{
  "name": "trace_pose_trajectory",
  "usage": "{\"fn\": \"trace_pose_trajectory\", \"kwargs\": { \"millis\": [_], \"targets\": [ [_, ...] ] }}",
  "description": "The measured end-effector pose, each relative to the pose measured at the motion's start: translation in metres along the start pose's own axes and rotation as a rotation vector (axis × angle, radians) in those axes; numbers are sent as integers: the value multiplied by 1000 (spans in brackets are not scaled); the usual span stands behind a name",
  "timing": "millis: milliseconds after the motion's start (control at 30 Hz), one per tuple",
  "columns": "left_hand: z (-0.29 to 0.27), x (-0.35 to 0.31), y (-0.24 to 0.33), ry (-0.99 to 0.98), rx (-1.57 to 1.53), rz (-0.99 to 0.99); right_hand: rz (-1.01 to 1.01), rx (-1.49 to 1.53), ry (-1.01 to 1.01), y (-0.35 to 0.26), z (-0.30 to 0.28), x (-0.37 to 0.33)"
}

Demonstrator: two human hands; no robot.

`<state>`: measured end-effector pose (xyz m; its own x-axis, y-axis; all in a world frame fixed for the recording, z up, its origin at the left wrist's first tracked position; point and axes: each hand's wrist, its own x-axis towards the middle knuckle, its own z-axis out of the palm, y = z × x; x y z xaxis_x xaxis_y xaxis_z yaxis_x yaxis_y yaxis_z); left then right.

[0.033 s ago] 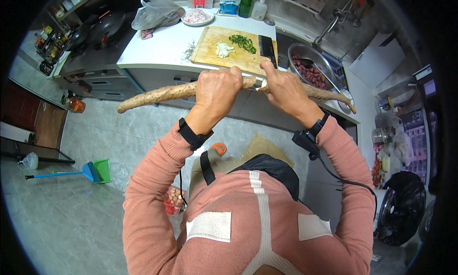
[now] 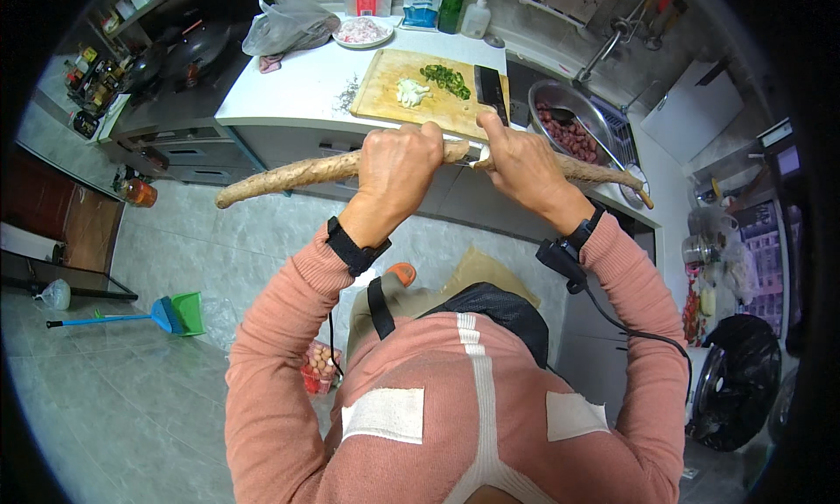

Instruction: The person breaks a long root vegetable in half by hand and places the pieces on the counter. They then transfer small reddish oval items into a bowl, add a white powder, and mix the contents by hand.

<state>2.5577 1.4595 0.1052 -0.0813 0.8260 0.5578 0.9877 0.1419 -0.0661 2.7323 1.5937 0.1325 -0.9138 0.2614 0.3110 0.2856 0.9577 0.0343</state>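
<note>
A long brown root (image 2: 289,173) stretches level across the view in front of the counter edge, its thin end pointing left. My left hand (image 2: 398,167) is closed around it near its middle. My right hand (image 2: 525,167) sits on the root just to the right, index finger stretched out. It presses a small metal blade (image 2: 472,157), seemingly a peeler, against the skin between the two hands. The root's right end (image 2: 612,178) sticks out past my right hand. Both wrists carry black bands, and a cable runs from the right one.
A wooden cutting board (image 2: 385,88) on the white counter holds chopped green and white bits and a dark cleaver (image 2: 490,88). A metal bowl (image 2: 547,97) of red pieces sits in the sink. A green dustpan (image 2: 185,313) lies on the tiled floor at left.
</note>
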Motion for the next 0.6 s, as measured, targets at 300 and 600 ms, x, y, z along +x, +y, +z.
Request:
{"fn": "trace_pose_trajectory", "kwargs": {
  "millis": [300,600],
  "targets": [
    [-4,-7,-8,-32,-176,-24,-22,-15,7,-5,-8,-6],
    [3,-14,-4,-242,-464,-69,-3,35,-74,-4,-12,-19]
  ]
}}
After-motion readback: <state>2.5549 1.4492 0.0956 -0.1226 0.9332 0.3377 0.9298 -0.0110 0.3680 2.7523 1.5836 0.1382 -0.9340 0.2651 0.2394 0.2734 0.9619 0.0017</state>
